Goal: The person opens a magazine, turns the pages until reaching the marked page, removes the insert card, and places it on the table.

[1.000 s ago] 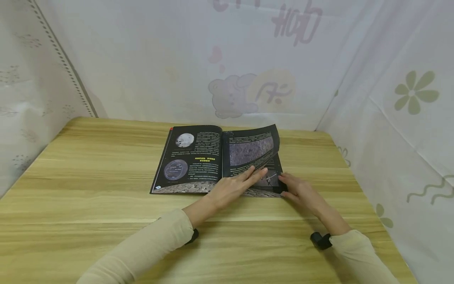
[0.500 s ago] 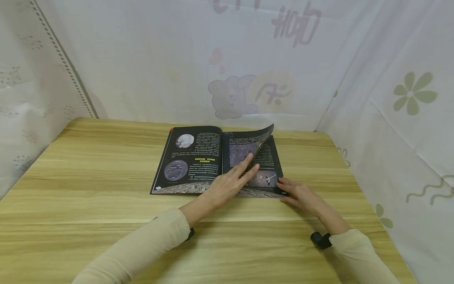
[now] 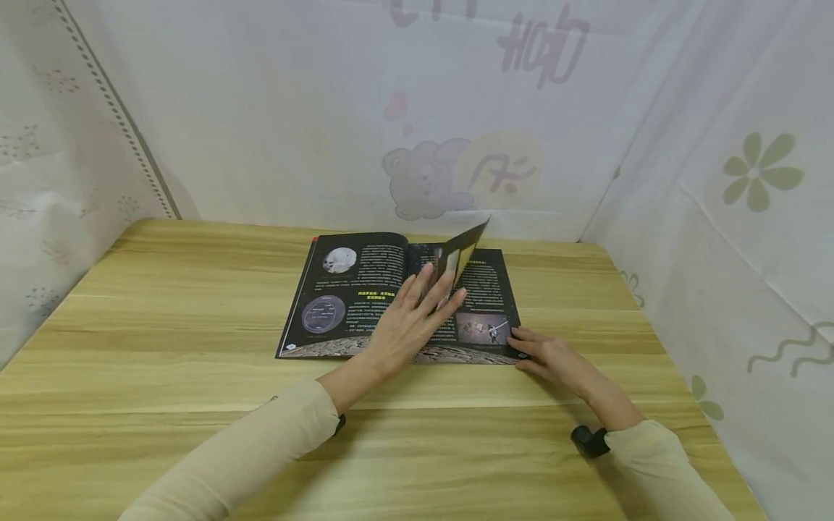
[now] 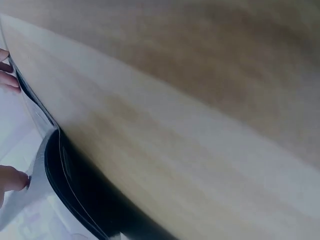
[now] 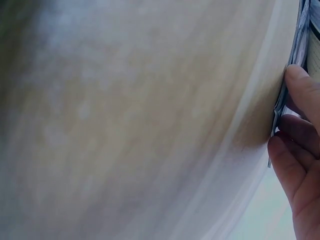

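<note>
One page has swung steeper and leftward, seemingly mid-turn, against my spread, unclenched left grip, while my right grip pinches the magazine.

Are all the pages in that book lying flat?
No, one page of the open book is sticking up by the left hand.

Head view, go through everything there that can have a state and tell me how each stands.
Magazine, lying open on the table.
Lifted page, standing up from the right-hand side.
Left hand, fingers spread, against the lifted page.
Right hand, fingertips at the magazine's near right corner.
Cloth, hanging behind the table.
</note>
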### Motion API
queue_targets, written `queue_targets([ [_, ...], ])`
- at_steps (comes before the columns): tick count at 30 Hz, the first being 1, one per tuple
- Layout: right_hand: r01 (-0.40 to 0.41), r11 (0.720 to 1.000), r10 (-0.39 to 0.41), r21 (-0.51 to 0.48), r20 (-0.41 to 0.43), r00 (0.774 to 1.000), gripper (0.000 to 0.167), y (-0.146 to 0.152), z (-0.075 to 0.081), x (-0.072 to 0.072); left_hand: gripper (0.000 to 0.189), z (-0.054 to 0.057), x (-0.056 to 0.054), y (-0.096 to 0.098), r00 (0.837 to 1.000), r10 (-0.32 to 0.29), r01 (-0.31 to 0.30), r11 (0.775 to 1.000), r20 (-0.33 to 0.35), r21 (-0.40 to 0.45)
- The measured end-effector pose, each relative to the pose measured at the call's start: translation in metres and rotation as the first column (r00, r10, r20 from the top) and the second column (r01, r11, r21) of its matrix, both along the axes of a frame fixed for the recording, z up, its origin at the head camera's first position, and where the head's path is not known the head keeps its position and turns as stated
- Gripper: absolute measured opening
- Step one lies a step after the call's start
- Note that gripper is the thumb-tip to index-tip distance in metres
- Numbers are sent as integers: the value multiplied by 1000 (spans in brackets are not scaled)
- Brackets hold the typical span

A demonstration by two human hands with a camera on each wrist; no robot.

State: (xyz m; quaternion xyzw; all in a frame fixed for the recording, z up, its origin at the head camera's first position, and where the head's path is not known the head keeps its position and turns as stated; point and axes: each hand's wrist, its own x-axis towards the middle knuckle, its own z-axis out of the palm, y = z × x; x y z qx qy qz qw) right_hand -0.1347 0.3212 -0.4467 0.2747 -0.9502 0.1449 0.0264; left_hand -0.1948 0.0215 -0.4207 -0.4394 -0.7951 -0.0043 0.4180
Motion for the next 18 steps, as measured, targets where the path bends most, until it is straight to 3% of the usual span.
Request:
queue_targets([
  [4,-5,1000,5,-5,1,1000,44,0,0,0,72,1,-1,-6,993,107,-111,987,-39,-119],
  [6,-6,1000,6,0,1,1000,44,0,1,0,64,1,-1,-9,990,142,-141,966,-12,-217],
  [9,-6,1000,6,10,-3,1000,43,0,1,0,52,1,-1,-12,981,173,-130,923,89,-363],
  [12,-9,1000,10,18,-10,1000,43,0,1,0,48,0,-1,-14,955,203,-87,889,217,-450],
  [15,-8,1000,8,13,-3,1000,43,-1,2,0,43,-1,-2,-16,937,218,-65,878,274,-474],
  [18,-2,1000,2,3,14,1000,44,-1,2,0,39,-3,-4,-16,934,201,-52,894,295,-446],
])
